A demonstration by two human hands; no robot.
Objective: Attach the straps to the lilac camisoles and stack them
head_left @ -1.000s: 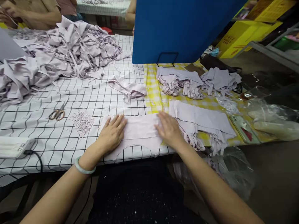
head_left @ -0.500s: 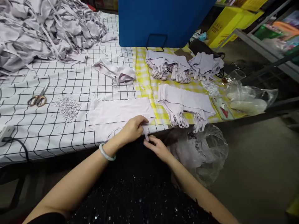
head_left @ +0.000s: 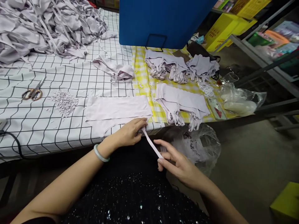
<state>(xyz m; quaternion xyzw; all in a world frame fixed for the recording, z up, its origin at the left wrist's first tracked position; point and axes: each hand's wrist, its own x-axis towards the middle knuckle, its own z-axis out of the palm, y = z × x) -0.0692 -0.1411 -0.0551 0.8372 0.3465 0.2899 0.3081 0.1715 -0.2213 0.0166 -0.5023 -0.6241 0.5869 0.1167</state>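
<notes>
A pale lilac garment (head_left: 116,107) lies flat at the table's front edge. My left hand (head_left: 129,132) rests on its right corner, fingers closed at the base of a narrow strap (head_left: 151,143). The strap runs taut, down and to the right, past the edge of the table. Its far end is pinched between the thumb and fingers of my right hand (head_left: 177,161), in front of my black sequined clothing. Just right of the garment is a neat stack of similar garments (head_left: 187,99), their straps hanging over the edge.
Scissors (head_left: 32,93) and a heap of small fabric snippets (head_left: 64,102) lie to the left. A large garment pile (head_left: 46,28) fills the back left. A crumpled garment (head_left: 114,70), a blue panel (head_left: 163,21), a phone (head_left: 217,109) and plastic bags (head_left: 240,101) are also there.
My right hand has moved down and right, drawing the strap out from a short loop into a long, straight line. My left hand stays at the garment's corner.
</notes>
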